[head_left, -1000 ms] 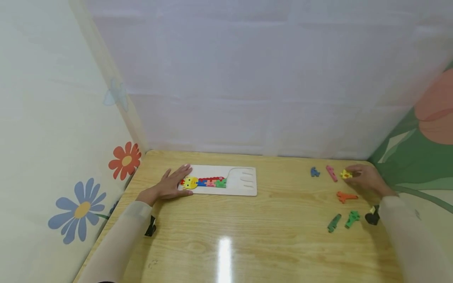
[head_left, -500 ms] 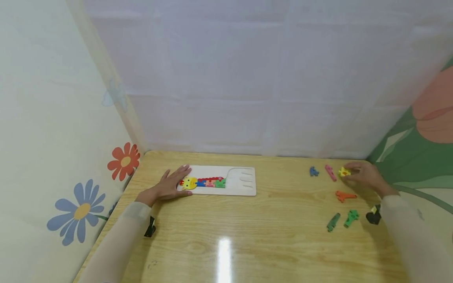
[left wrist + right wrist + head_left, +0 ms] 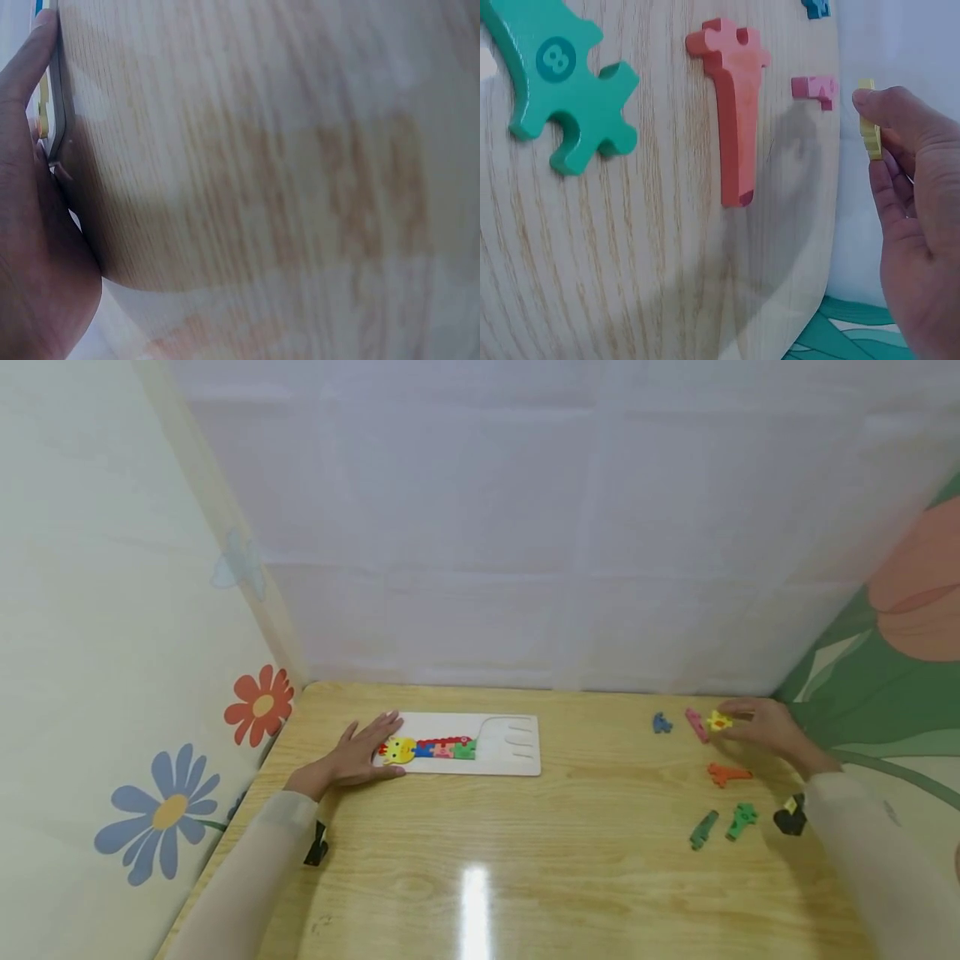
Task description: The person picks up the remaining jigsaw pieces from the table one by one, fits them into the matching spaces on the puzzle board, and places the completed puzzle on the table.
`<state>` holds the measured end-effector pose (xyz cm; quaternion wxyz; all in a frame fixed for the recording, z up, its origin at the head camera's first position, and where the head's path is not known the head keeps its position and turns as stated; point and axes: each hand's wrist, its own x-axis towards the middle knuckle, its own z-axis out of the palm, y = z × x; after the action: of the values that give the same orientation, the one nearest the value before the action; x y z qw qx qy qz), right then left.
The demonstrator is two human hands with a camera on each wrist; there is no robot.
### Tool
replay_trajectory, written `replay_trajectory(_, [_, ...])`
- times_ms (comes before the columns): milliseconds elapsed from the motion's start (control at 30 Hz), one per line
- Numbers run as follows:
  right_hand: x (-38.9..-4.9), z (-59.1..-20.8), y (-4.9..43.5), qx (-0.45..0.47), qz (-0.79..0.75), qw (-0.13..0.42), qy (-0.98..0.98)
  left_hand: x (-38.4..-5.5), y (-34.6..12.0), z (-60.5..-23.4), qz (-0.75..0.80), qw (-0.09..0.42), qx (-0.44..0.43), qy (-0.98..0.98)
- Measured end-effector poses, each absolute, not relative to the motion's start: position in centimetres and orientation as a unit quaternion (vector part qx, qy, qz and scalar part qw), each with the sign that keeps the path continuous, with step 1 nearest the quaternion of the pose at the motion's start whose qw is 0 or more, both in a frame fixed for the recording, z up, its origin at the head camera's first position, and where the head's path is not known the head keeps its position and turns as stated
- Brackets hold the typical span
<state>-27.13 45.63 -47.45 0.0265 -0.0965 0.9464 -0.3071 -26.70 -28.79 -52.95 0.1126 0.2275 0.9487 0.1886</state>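
My left hand (image 3: 354, 758) lies with spread fingers on the left end of a white puzzle board (image 3: 442, 722). Giraffe pieces fill part of the board: a yellow head (image 3: 399, 750), then blue, pink and green neck pieces (image 3: 446, 749). Bare outlines show on its right half. In the left wrist view, the thumb (image 3: 34, 60) lies along the board's edge. Over at the right, my right hand (image 3: 767, 731) pinches a yellow puzzle piece (image 3: 870, 127) between thumb and fingers, raised off the table. Just left of it lies a pink piece (image 3: 697, 725).
More loose pieces lie on the wooden table (image 3: 585, 860): a blue one (image 3: 662, 722), an orange one (image 3: 727, 774), a dark green one (image 3: 703, 830) and a green one (image 3: 742, 821). A white wall (image 3: 480, 527) rises behind the table's far edge.
My right hand has shifted slightly left and up with the yellow puzzle piece, bringing it closer to the pink one. The left hand stays on the board.
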Motion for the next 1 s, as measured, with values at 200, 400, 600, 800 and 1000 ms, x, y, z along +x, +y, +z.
replay_trajectory(200, [-27.1,-47.0,44.6,-0.104,-0.259,0.013,0.96,-26.5,-28.9,-53.2,0.188,0.109,0.226,0.95])
replay_trajectory(400, [-27.1,-46.7,43.7,-0.122,-0.241,0.009,0.963,-26.4,-28.9,-53.2,0.187,0.106,0.225,0.95])
replay_trajectory(600, [-27.2,-46.7,42.6,-0.131,-0.284,0.015,0.95,-26.4,-28.8,-53.0,0.191,0.099,0.234,0.948])
replay_trajectory(800, [-27.3,-46.8,41.8,-0.158,-0.291,-0.014,0.944,-26.5,-28.8,-52.9,0.19,0.11,0.226,0.949])
replay_trajectory(1000, [-27.4,-46.8,41.2,-0.163,-0.302,-0.018,0.939,-26.7,-28.8,-53.0,0.188,0.113,0.226,0.949])
